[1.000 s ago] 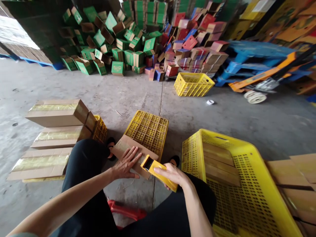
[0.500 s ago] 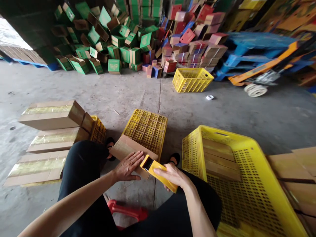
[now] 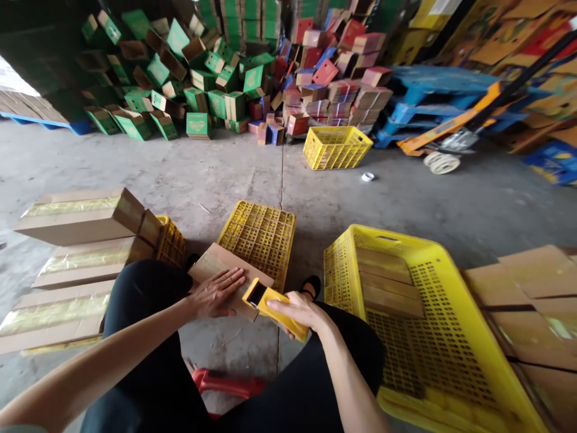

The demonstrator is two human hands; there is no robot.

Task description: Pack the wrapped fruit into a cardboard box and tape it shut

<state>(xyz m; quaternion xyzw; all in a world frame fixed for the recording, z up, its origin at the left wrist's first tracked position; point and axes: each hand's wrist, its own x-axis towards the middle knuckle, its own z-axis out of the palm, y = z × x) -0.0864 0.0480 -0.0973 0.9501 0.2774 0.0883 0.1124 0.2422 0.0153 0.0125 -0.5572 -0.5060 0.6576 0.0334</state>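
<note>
A: Where is the cardboard box (image 3: 225,273)?

B: It rests on the upturned yellow crate (image 3: 258,237) between my knees. My left hand (image 3: 215,293) lies flat on its top, fingers spread and pressing down. My right hand (image 3: 298,311) is wrapped around the yellow tape dispenser (image 3: 270,305), whose head meets the box's near edge.

A: Failure modes?

B: As I judge it: if the left hand's pressure slackens, the box may slide on the crate and the tape may run crooked. If the dispenser tilts, the tape may wrinkle or miss the seam. My fingertips lie close to the dispenser's head; contact with it is a risk.

A: Surroundings?

B: Taped boxes (image 3: 79,216) stacked left; large yellow basket (image 3: 444,282) right.
</note>
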